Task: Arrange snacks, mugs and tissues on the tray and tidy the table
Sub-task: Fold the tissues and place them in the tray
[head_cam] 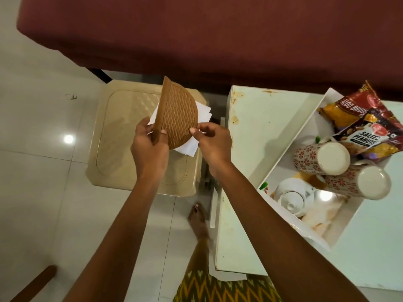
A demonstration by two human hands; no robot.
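Brown woven holder [178,114] with white tissues [205,114], gripped by left hand [150,147] and right hand [214,140] above beige stool [122,131], beside tray [293,144].

The tissues [205,115] are mostly hidden behind the brown woven holder [178,112]; only white corners show at its right and lower edges, so their count is indeterminate. The fingers of the left hand [150,147] pass behind the holder, out of sight. The snack packets [357,118] are cropped by the right frame edge, leaving the top label incomplete. The upper mug [314,159] and lower mug [346,182] each present one pale round end; base or mouth cannot be told. The wooden object [37,280] at lower left is cropped and unidentifiable.
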